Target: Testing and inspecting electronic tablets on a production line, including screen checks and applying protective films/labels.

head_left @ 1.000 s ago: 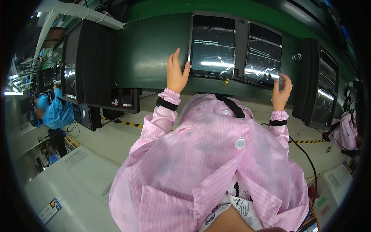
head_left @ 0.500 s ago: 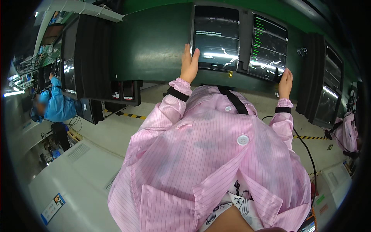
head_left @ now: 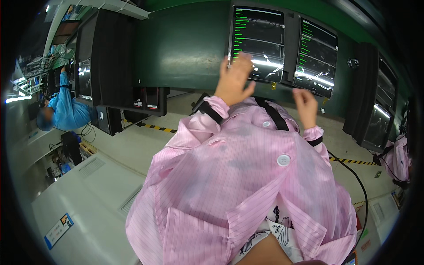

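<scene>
Two flat black touchscreen devices with glossy, wrinkled film lie side by side on the green bench. The left touchscreen device (head_left: 260, 39) shows lines of green text down its left side, and the right touchscreen device (head_left: 316, 55) shows a similar list. My left hand (head_left: 235, 81) is open over the lower left corner of the left device, its thumb apart and its fingertips blurred. Whether it touches the screen I cannot tell. Just off the lower edge of the right device, my right hand (head_left: 306, 106) has its fingers curled in, with nothing visible in them.
A green bench top (head_left: 181, 44) stretches left of the devices. Dark housings with screens stand at the left (head_left: 110, 57) and right (head_left: 375, 97). A black cable (head_left: 353, 176) hangs at my right. A person in blue (head_left: 70, 108) is at far left, pink clothing (head_left: 395, 154) at far right.
My left hand has moved from the left device's side edge over its lower corner. My right hand has left the right device's edge and come inward. The left screen now shows green lines.
</scene>
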A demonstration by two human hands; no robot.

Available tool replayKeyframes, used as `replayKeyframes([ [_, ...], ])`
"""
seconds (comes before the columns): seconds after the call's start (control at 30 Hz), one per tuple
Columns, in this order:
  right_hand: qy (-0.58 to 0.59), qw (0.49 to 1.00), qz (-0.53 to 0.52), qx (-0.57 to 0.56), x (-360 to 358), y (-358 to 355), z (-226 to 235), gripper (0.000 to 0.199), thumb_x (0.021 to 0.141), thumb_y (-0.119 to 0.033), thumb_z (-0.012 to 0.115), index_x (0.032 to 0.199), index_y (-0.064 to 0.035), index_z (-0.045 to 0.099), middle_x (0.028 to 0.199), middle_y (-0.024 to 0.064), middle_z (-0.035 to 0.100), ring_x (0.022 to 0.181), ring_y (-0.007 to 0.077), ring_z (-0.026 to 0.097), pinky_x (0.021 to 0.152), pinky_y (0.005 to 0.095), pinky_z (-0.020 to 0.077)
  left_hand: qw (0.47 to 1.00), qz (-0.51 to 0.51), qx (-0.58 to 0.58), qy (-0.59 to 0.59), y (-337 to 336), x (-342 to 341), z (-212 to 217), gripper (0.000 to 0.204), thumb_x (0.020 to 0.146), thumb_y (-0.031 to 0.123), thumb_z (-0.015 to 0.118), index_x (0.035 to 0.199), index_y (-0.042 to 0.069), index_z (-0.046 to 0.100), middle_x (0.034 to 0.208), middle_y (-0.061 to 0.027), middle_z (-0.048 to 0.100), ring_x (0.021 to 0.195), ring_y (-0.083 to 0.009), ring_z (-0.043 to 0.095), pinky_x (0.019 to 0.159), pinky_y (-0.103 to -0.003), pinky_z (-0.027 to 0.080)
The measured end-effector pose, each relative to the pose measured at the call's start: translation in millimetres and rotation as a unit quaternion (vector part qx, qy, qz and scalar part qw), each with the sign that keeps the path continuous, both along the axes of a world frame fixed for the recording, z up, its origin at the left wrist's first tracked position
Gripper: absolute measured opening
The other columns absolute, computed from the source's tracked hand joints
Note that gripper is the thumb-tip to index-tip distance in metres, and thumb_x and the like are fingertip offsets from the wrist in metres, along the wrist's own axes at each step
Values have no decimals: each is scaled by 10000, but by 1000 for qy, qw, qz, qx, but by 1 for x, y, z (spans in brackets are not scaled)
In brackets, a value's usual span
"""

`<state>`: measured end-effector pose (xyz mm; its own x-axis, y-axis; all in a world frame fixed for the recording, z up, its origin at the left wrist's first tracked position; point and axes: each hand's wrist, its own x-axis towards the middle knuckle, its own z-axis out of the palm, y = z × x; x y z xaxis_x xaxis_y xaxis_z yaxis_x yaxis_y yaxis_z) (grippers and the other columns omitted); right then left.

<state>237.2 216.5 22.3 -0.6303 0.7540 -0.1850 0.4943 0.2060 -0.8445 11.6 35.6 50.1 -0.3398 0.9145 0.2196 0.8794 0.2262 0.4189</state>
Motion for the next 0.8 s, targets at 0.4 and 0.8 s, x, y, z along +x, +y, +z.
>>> replayKeyframes([
  [0.4, 95, 938, -25, -332, -21, -49, -26, 171, 916, -157, 637, 918, 4, 693, 667, -12, 607, 556, 30, 471, 499, 184, 339, 998, -41, -27, 47, 66, 18, -15, 741, 824, 356, 576, 1389, -63, 341, 1422, -198, 399, 1407, -350, 253, 1123, -635, 63],
  [0.8, 61, 962, -42, -263, 26, -54, -9, 97, 892, -79, 622, 898, -3, 682, 810, 48, 654, 707, 97, 572, 649, 247, 463, 998, -50, -39, 18, 86, 2, -35, 713, 836, 275, 577, 1437, -6, 314, 1528, -211, 238, 1436, -346, 199, 1149, -552, 105],
])
